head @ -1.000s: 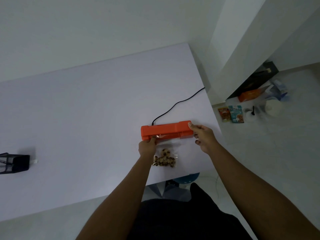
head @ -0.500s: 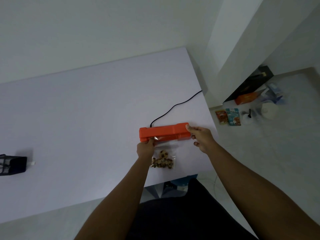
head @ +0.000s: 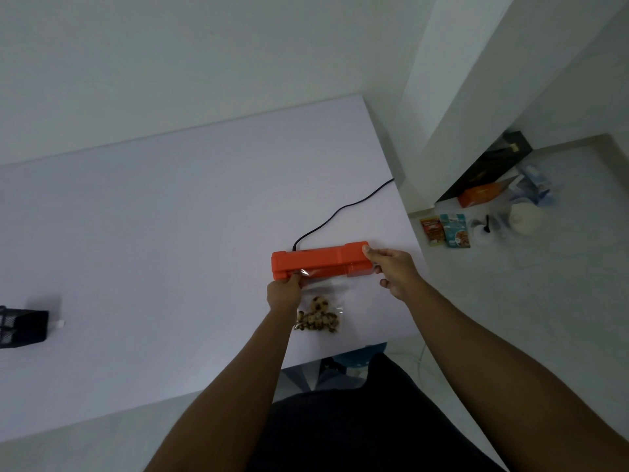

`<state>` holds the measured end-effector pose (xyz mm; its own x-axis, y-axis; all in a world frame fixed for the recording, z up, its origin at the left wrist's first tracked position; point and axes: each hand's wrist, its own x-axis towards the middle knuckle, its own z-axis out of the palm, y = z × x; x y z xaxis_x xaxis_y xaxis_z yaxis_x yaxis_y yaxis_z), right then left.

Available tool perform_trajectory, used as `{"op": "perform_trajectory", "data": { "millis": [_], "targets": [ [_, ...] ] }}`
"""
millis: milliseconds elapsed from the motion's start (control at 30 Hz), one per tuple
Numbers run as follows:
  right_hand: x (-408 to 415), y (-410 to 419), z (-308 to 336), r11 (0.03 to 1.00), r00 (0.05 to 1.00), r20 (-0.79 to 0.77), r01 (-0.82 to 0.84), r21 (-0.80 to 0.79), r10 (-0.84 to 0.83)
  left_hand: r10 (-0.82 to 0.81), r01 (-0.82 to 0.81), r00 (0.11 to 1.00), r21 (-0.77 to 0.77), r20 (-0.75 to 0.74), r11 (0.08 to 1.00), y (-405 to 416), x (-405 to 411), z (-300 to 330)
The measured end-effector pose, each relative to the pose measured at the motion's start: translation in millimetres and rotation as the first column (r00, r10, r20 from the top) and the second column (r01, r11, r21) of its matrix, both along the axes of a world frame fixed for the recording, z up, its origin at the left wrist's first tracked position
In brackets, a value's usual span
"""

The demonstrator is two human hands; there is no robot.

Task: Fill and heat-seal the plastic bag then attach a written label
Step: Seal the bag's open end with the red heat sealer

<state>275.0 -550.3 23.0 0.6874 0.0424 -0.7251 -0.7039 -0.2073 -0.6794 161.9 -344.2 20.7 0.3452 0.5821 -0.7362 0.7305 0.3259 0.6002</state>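
An orange heat sealer point(head: 316, 258) lies across the white table point(head: 163, 233) near its right edge. A clear plastic bag point(head: 321, 313) with small brown cookies lies in front of it, its open top tucked into the sealer's slot. My left hand point(head: 284, 292) pinches the bag's top left corner at the sealer's front. My right hand point(head: 391, 269) grips the sealer's right end, thumb on top.
A black power cord point(head: 343, 209) runs from the sealer off the table's right edge. A black mesh holder point(head: 20, 327) stands at the far left. On the floor to the right lie snack packets point(head: 446, 229), an orange box point(head: 480, 195) and a white roll point(head: 526, 218).
Both hands and the sealer stay almost in place. The camera has tilted a little, so the scene sits slightly lower in the frame.
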Motion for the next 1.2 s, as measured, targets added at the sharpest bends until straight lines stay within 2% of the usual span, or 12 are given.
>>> {"op": "perform_trajectory", "data": {
  "millis": [600, 733, 900, 1067, 1200],
  "targets": [
    [5, 4, 8, 0.998, 0.999, 0.029, -0.041, -0.043, 0.042, -0.007, 0.007, 1.000, 0.012, -0.012, 1.000, 1, 2, -1],
    [2, 10, 24, 0.996, 0.992, 0.097, -0.070, -0.062, 0.076, -0.011, 0.012, 1.000, 0.017, -0.007, 1.000, 1, 5, 0],
    [-7, 20, 57, 0.998, 0.981, 0.186, -0.058, 0.028, 0.052, -0.013, 0.014, 1.000, 0.019, -0.015, 1.000, 2, 4, -3],
    [-17, 41, 107, 0.964, 0.936, 0.313, -0.217, 0.157, 0.160, -0.013, 0.014, 1.000, 0.022, -0.025, 1.000, 1, 4, -1],
    [-25, 65, 138, 0.870, 0.851, 0.391, -0.450, 0.200, 0.350, -0.013, 0.014, 0.999, 0.011, -0.042, 1.000, 0, 4, 3]
  ]
}}
